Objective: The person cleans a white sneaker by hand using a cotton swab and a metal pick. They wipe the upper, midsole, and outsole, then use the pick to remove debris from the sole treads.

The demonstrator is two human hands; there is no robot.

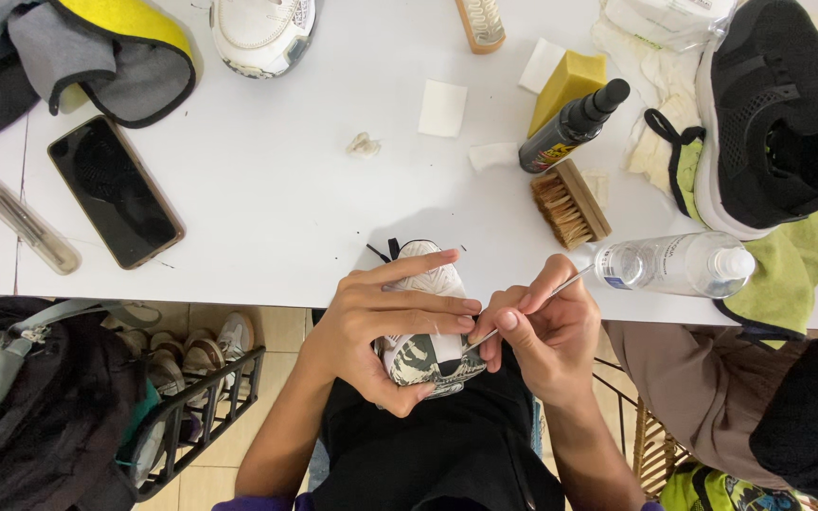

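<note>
Left hand: the left hand (385, 326), lower centre of the frame, wraps a small patterned sneaker (428, 331), fingers spread across its top and thumb under its lower edge.
Right hand: the right hand (537, 331), just right of the shoe, pinches a thin metal pick (532, 308) between thumb and fingers; the tip meets the shoe's side.
Sneaker: at the near edge of the white table (286, 208), over the person's lap.
Centre right: a wooden bristle brush (570, 203), a black spray bottle (575, 123), a yellow sponge (565, 85).
Right: a clear plastic bottle (674, 265) lying on its side, a black mesh sneaker (773, 114) on a green cloth (792, 274).
Left: a dark smartphone (115, 189), a clear tool case (28, 227).
Top: a white sneaker (262, 33).
Lower left: a shoe rack (196, 397) on the floor.
</note>
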